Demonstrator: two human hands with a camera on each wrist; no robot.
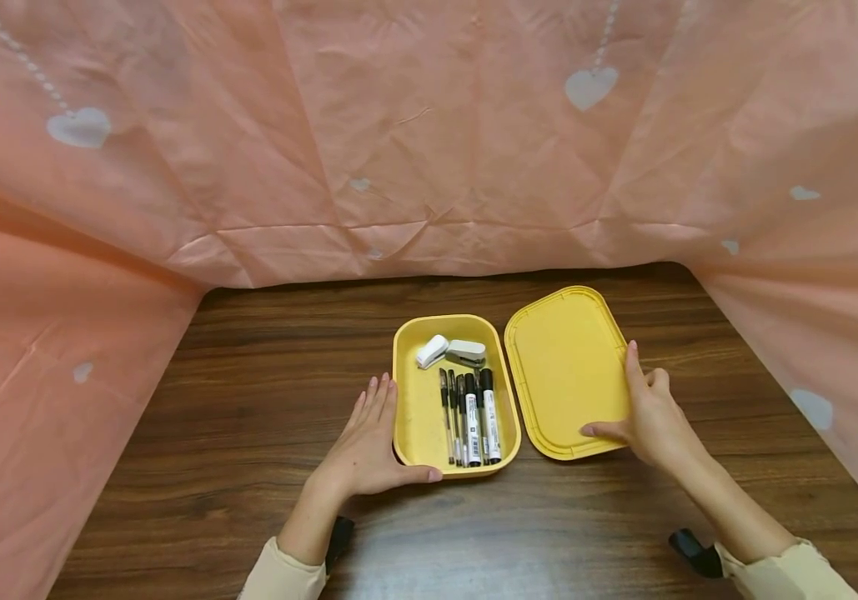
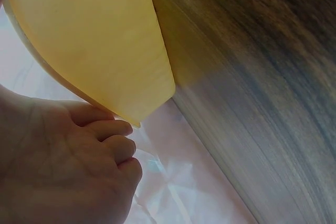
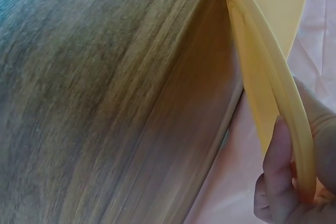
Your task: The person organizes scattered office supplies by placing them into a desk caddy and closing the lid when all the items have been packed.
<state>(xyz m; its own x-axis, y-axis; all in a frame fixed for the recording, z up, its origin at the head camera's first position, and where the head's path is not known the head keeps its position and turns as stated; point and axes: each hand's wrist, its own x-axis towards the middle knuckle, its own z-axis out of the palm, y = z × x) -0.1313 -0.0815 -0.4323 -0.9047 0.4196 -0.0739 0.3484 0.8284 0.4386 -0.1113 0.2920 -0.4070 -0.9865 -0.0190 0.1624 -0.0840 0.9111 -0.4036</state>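
Note:
A yellow plastic box (image 1: 418,442) stands uncovered on the table, holding several black-capped pens (image 1: 453,417), two white-barrelled markers (image 1: 490,425) and two small white staplers (image 1: 466,350). My left hand (image 1: 372,450) rests against its near left corner, straight fingers along the left side and the thumb at the front rim. To the right, my right hand (image 1: 657,421) grips the yellow lid (image 1: 567,375) by its right edge, thumb on the upper face. In the right wrist view, fingers curl under the tilted lid (image 3: 273,72), whose far edge is close to the box (image 3: 278,3).
The dark wood-grain table (image 1: 271,358) extends around the box on all sides. Pink cloth (image 1: 429,133) with white hearts hangs as walls behind and at both sides. A black strap (image 1: 696,552) is on the right wrist.

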